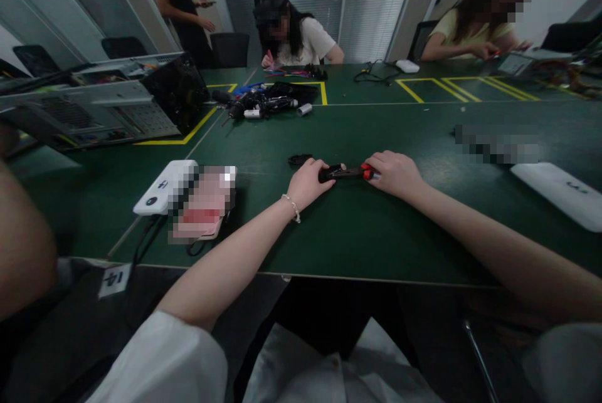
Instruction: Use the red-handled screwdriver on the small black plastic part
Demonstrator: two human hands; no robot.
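"Any writing near us?"

"A white tag (114, 281) at the near edge of the green worktop (367, 240) shows one bold black character, turned sideways. The rounded white box (157, 190) and the smooth white slab (562, 196) carry dark marks I can't read."

"And the hands?"

"The left hand (308, 185) has its fingers wrapped around the dark end of a slim piece (347, 173); the right hand (397, 172) has its fingers pinching the red end. The piece lies between them, over mid-worktop; perhaps a hand tool, but the light is poor."

"Farther off?"

"A jumbled heap of black parts (270, 101), a pale metal computer case (94, 105) with a perforated panel, and flat yellow stripes (409, 91)."
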